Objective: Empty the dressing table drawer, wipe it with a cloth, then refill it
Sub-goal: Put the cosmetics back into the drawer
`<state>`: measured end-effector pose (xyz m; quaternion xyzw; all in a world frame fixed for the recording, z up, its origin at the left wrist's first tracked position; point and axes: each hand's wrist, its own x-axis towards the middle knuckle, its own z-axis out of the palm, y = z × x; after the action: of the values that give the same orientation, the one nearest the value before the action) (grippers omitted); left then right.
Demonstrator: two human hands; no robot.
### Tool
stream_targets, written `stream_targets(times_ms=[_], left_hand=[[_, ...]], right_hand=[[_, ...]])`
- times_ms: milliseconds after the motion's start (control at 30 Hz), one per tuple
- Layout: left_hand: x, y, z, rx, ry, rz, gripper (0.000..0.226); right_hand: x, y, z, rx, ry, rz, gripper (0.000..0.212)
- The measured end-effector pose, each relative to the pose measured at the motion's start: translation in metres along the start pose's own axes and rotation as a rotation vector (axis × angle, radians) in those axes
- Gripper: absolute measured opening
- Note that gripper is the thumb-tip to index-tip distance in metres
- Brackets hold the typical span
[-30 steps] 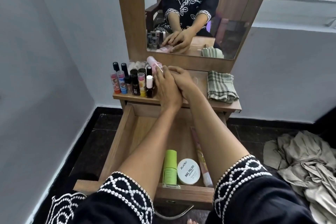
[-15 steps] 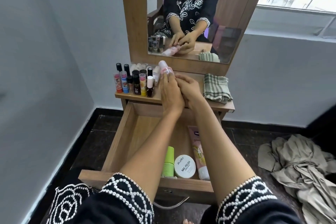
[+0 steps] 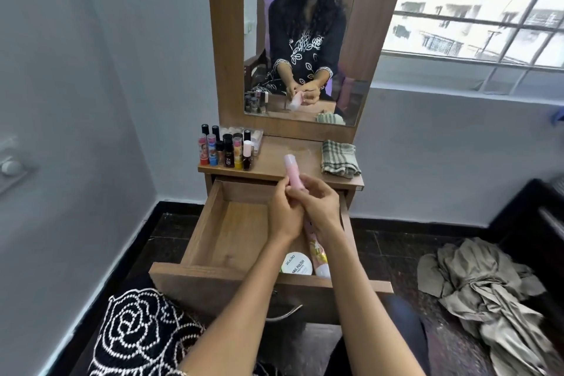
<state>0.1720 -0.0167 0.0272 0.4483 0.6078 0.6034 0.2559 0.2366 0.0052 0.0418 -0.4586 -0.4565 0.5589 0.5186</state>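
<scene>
— Hands first: what does each grip have?

— Both are on the same thing, a slim pale pink plastic bottle with a rounded cap point(image 3: 292, 173). The left hand point(image 3: 283, 214) curls round its lower part from the left; the right hand point(image 3: 320, 207) has its fingers wrapped over the base end from the right. The bottle tilts up and away, cap toward the mirror, held above the back of the open drawer.

— And the drawer itself?

— A pulled-out wooden drawer point(image 3: 232, 232) of the dressing table, its left part showing bare wood. Near the front right lie a round white jar labelled nail polish point(image 3: 297, 264) and, just beside it on the right, a long pink printed tube point(image 3: 317, 249) running front to back. A sliver of green shows at the jar's left edge; I cannot tell what it is.

— What sits on the surface above?

— On the wooden surface point(image 3: 274, 162), at the left, a cluster of small upright cosmetic bottles and lipsticks point(image 3: 227, 149), with a clear tray behind them. At the right, well apart, a folded green checked cloth point(image 3: 338, 159).

— Anything further out?

— A wood-framed mirror point(image 3: 305, 40) reflects the seated person in a white headset. On the dark floor to the right lies a crumpled beige garment point(image 3: 488, 293).
</scene>
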Motion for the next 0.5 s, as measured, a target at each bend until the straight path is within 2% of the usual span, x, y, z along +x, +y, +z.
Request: stream_targets(times_ms=[200,367,433,500], left_hand=[[-0.027,-0.004,-0.009,-0.218,-0.003,-0.160,0.025],[-0.036,-0.009,-0.017,-0.219,-0.119,-0.261,0.040],[-0.039,-0.012,-0.019,-0.175,-0.161,-0.288,0.036],[-0.040,-0.013,-0.021,-0.141,-0.183,-0.302,0.028]], right_hand=[[-0.026,0.013,-0.017,-0.083,0.017,-0.009,0.026],[-0.037,0.026,-0.027,-0.159,0.074,-0.040,0.013],[-0.040,0.031,-0.031,-0.176,0.081,-0.038,0.006],[-0.041,0.036,-0.033,-0.160,0.086,-0.006,0.008]])
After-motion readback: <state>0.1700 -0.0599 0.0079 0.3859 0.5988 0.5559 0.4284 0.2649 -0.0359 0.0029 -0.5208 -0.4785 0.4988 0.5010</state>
